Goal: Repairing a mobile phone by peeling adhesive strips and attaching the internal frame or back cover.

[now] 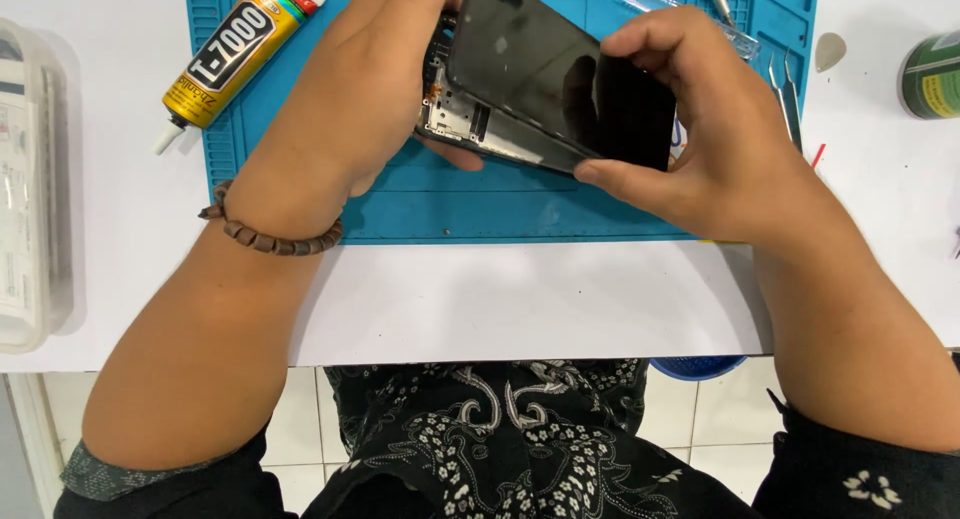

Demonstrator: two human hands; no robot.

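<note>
Both hands hold a phone (500, 129) above the far half of a blue mat (470, 204) that lies on a white table (500, 299). The left hand (345, 109) wraps around the phone's left end from above, its fingers closed over the frame and its thumb tip showing just under the lower edge. The right hand (700, 144) pinches the black screen (560, 79) at its right end, forefinger curled over the top edge and thumb pressed along the bottom edge. The screen sits tilted up off the frame, so that a strip of the grey inner parts shows below its lower left edge. Under the grip the mat is bare down to its near edge, and beyond that the table runs open to its own near edge by the person's patterned shirt (500, 439). Left of the left hand, a yellow glue tube (235, 49) lies aslant across the mat's left border, its white nozzle on the table. Further left, a clear plastic box (30, 189) sits at the table's side edge. Right of the right hand, thin tweezers (785, 94) rest on the mat's right border, with a pale pick (830, 49) and a green roll (930, 74) on the table beyond. A beaded bracelet (270, 234) circles the left wrist at the mat's near edge.
</note>
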